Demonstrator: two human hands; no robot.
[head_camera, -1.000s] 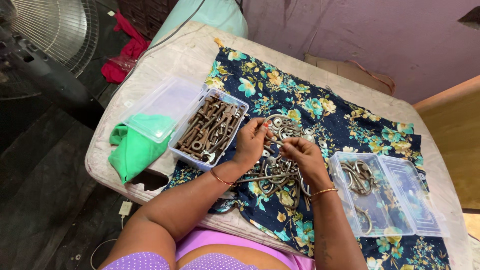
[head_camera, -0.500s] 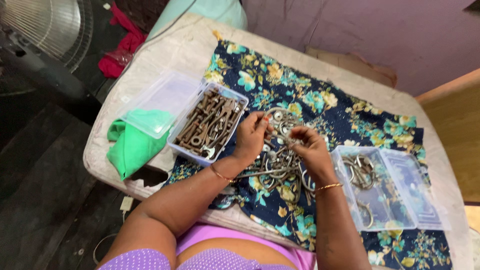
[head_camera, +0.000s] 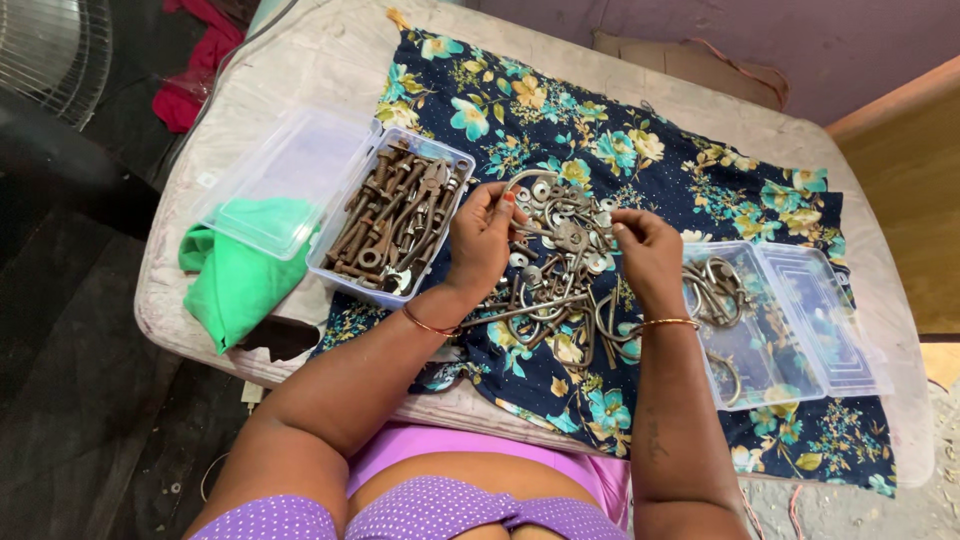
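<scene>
Both hands are over the heap of hardware (head_camera: 560, 265) in the middle of the floral cloth (head_camera: 700, 190). The left hand (head_camera: 482, 240) sits at the heap's left edge, fingers curled in a narrow pinch; something small and metal seems caught at the fingertips, though I can't make out the piece itself. The right hand (head_camera: 648, 250) is at the heap's right edge, fingers also drawn together, and whether anything is between them I cannot tell.

So the heap lies between the two grips, touching both, a little ahead of the knuckles. Neither hand is clearly nearer. The long pieces, bent rods and U-shaped hooks, run mostly from the far side toward the person, fanning out below the wrists; the washers cluster at the far end, between the fingertips.

It looks dull grey to rusty brown, tangled, with pale round washers among darker curved rods.

Just left of the left hand is the open box of bolts (head_camera: 395, 225), touching the wrist side, its clear lid (head_camera: 280, 180) folded out over a green cloth (head_camera: 235, 285). Just right of the right hand stands a second clear box (head_camera: 770, 330) with a few hooks in it. All of it rests on the pale surface (head_camera: 300, 70).
</scene>
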